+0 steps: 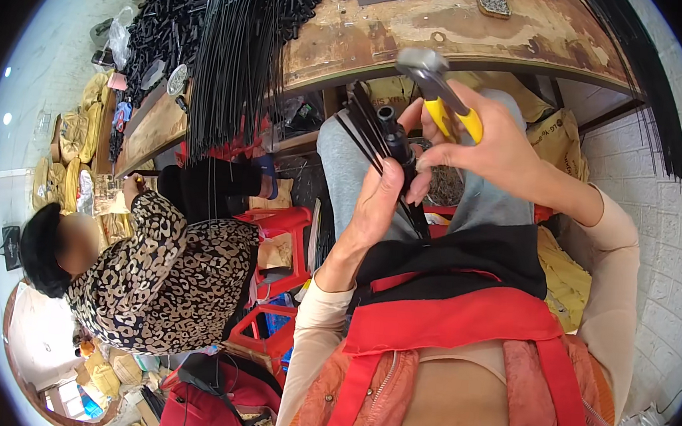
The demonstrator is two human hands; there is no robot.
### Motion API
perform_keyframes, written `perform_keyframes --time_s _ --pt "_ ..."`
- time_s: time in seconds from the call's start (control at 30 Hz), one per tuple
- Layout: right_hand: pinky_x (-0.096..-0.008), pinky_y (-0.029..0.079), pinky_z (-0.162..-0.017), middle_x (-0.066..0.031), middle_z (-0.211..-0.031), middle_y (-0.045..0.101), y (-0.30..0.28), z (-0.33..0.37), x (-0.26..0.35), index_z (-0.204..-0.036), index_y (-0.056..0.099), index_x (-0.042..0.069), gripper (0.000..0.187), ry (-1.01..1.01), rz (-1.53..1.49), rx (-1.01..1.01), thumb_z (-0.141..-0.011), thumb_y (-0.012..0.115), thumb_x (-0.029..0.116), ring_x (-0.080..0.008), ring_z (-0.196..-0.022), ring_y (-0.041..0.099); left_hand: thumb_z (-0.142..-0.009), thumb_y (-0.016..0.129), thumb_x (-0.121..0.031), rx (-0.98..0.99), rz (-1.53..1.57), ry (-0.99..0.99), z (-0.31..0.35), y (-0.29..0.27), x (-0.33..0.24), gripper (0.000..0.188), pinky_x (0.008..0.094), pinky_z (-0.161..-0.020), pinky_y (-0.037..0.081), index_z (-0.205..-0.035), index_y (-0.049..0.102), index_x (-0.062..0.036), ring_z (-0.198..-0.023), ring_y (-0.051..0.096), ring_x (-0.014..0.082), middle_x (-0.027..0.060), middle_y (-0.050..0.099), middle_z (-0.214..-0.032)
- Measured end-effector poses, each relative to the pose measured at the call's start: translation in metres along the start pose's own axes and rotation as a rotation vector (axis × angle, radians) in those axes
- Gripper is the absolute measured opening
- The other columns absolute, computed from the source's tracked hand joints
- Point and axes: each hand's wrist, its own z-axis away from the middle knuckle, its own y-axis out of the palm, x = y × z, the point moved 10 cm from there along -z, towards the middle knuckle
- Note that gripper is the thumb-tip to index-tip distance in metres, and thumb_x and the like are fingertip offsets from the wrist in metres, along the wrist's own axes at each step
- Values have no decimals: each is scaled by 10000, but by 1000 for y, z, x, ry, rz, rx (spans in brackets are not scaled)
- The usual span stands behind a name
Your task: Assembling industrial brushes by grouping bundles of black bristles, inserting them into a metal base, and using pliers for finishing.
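My left hand [378, 200] is closed around a black tubular fitting [396, 140] and a bunch of thin black rods [361, 122], held above my lap. The open end of the fitting points up and away from me. Closed on the yellow-sleeved handles of metal pincers [440, 89] is my right hand [495, 137]. The pincer head points up toward the table edge. My right thumb and fingers also come close to the fitting; whether they grip a small piece there I cannot tell. A container of small metal pieces [445, 187] sits between my legs, partly hidden by my hands.
A wooden table [523, 39] stretches ahead, bearing piled black fittings [171, 31], long black rods [237, 53] overhanging its edge and a small tray [492, 1] of metal bits. At the left another person [168, 271] sits near red stools [287, 233]. A white wall [652, 229] stands right.
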Motion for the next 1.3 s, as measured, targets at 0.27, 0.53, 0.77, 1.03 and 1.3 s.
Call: perform_keyframes --time_s 0.27,0.53,0.77,1.03,1.3 --pt "-324 460 -538 -72 -701 632 4 71 -21 -1076 564 1 294 520 223 385 -992 511 277 -168 -545 588 -944 347 -674 16 92 5 1 -9 7 794 236 -548 348 -1248 453 52 -580 407 80 7 461 -671" --pt "-310 469 -542 -68 -711 634 2 78 4 -1145 577 -5 363 320 158 457 -1005 483 317 -162 -567 610 -953 351 -666 93 45 22 11 12 7 709 245 -537 359 -1073 489 20 -577 419 89 16 468 -656" --pt "-288 467 -557 -53 -683 604 22 93 -14 -920 552 -3 326 583 190 584 -1004 491 307 -129 -552 592 -965 376 -631 -44 89 47 23 8 4 678 248 -540 363 -1034 504 31 -575 411 87 11 459 -655" --pt "-368 459 -581 -123 -690 592 -2 113 26 -1078 547 -8 337 512 414 510 -1000 502 316 -225 -612 605 -973 376 -619 91 57 -1 33 35 10 664 243 -533 344 -1022 512 29 -568 395 82 2 440 -649" --pt "-456 461 -721 -216 -940 624 -5 81 -20 -1173 488 45 397 273 512 343 -964 559 375 -411 -884 610 -1000 343 -587 -254 -81 -1 27 -6 25 643 242 -540 366 -1150 529 10 -595 438 78 -4 497 -713"
